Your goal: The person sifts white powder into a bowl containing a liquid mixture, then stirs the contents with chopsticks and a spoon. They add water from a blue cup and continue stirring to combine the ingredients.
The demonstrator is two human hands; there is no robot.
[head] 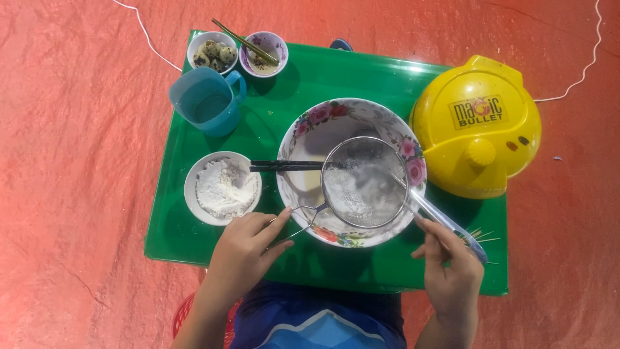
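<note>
At the centre of the frame a wire sieve [365, 182] is held over a flower-rimmed bowl [303, 129], its handle gripped closed by the left hand [242, 249] at lower centre-left. A clear-handled spoon [445, 226] is held in the closed right hand [452, 271] at lower right, its tip hidden at or under the sieve's right edge. White flour is seen lying in the mesh, and pale batter shows in the bowl beneath; sifting of flour into the batter is judged to be the step in hand. For the next move, the flour would need to be worked through the mesh while the sieve is kept level above the bowl. Black chopsticks [284, 165] are laid across the bowl's left rim. A small white bowl of flour [223, 189] is set left of it on the green tray [361, 71].
</note>
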